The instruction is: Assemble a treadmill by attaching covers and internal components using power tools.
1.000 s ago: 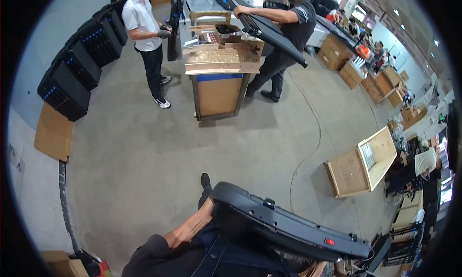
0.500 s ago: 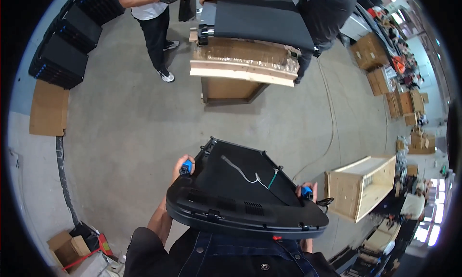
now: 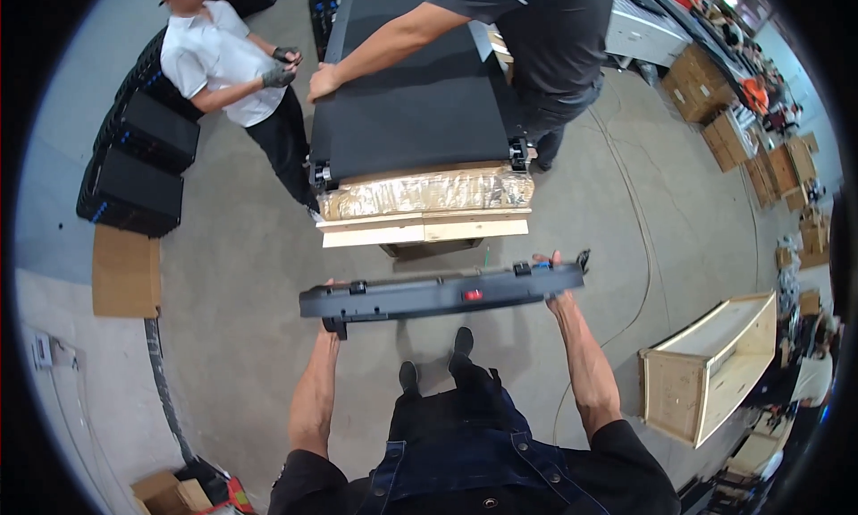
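A wide black treadmill housing (image 3: 420, 299) with rounded ends and a small red part on its edge is held out level in front of me, edge-on. My left hand (image 3: 331, 325) is closed on its left end, most of the fingers hidden by the housing. On its right end my right hand (image 3: 559, 293) grips, fingertips showing above the rim. Just beyond stands a black treadmill deck (image 3: 407, 122) with its belt and end rollers, resting on a plastic-wrapped carton (image 3: 429, 193) and pale wooden boards (image 3: 375, 234).
One person in a dark shirt (image 3: 559, 32) leans over the deck with a hand on its left edge. Another, in a white shirt (image 3: 210, 63), stands at left. Black panels (image 3: 138, 189) are stacked by the wall. An open wooden crate (image 3: 684, 385) sits right; cables cross the floor.
I have raised the housing and moved it away from my body, tipping it edge-on. The deck now appears nearer and turned lengthwise, and the white-shirted person shows more fully.
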A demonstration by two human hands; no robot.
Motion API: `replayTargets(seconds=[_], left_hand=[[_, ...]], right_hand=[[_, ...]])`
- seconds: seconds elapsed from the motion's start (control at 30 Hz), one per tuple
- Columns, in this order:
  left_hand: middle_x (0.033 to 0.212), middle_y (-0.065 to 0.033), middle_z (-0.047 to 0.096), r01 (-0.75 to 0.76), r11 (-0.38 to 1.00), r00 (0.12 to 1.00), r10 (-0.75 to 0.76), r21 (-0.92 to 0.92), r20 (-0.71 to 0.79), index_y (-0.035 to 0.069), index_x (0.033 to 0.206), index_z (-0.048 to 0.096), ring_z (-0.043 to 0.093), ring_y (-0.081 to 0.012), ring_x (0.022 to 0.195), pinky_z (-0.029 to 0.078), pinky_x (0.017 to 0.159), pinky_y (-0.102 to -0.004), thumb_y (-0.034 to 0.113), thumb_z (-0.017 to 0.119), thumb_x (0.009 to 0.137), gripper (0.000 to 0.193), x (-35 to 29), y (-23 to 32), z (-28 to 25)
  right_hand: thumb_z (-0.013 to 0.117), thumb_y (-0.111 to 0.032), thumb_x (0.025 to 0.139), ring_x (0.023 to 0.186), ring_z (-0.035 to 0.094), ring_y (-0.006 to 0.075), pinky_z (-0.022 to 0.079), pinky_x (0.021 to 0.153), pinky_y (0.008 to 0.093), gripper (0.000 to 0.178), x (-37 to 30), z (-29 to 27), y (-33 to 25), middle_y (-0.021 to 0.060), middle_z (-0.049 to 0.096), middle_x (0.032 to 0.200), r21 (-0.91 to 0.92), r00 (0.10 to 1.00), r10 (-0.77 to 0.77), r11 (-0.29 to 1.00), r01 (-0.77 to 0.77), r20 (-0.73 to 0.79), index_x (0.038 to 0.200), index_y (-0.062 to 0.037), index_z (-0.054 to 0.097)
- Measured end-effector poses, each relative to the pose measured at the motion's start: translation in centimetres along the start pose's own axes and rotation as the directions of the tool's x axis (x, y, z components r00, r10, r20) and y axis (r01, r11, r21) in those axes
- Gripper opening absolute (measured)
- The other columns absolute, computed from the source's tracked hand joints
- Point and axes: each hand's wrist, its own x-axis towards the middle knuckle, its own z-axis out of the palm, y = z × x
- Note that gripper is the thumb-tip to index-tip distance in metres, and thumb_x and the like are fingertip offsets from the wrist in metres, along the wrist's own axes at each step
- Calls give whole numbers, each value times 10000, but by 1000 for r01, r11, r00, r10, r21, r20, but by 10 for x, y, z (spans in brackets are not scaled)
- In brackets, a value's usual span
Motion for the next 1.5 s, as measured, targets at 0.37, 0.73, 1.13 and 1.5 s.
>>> replayTargets(seconds=[0.37, 0.73, 1.13, 1.5], left_hand=[[1221, -20, 641, 34, 946, 988, 18, 321, -156, 78, 1309, 586, 608, -179, 1095, 466, 938, -329, 453, 579, 988, 494, 87, 22, 9], [806, -123, 665, 256, -247, 315, -893, 935, -322, 47, 989, 617, 659, -277, 696, 557, 644, -418, 363, 545, 1005, 325, -154, -157, -190], [984, -134, 688, -583, -277, 262, -954, 764, -146, 46, 1264, 572, 677, -286, 824, 576, 718, -431, 303, 570, 972, 389, -460, -311, -161], [1026, -112, 709, -724, -162, -118, -928, 671, -352, 46, 1225, 624, 705, -216, 820, 585, 716, -357, 375, 624, 951, 428, -891, -385, -265]], right_hand=[[607, -498, 969, 581, 552, 118, 436, 510, 282, 510, -268, -65, 211, 55, 652, 772, -392, 881, 83, 873, -290, -466, 1152, -25, 665], [597, -274, 955, 593, 667, 249, 523, 479, 374, 438, -742, 83, 588, 192, 705, 905, 699, 222, 704, 706, -112, -675, 1276, 22, 563], [691, -368, 918, 744, 695, 192, 578, 658, 379, 375, -975, 226, 837, 115, 737, 896, 730, 126, 746, 580, 361, -654, 1082, -30, 696], [648, -282, 944, 745, 707, 226, 594, 632, 352, 440, -1194, 127, 912, 150, 719, 955, 602, 48, 787, 429, 673, -615, 1273, 3, 584]])
